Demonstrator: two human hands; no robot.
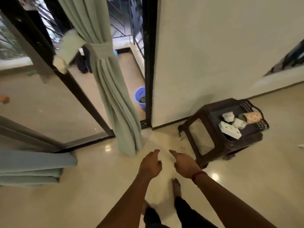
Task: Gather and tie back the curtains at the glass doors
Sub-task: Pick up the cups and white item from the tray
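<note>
Curtain (pixel 115 99) is bound by tieback (pixel 102 49) beside the door frame (pixel 148 63); left hand (pixel 150 163) and right hand (pixel 185 165) are held open, empty. Tieback could be loosened if its dangling end is snagged

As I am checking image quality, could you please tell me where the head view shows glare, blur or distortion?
Head view: wide-angle distortion tilts the door frame; lamp glare puts bright spots on the glossy floor; the loose end of the tieback is blurred; the left hand and right hand are reasonably sharp.
</note>
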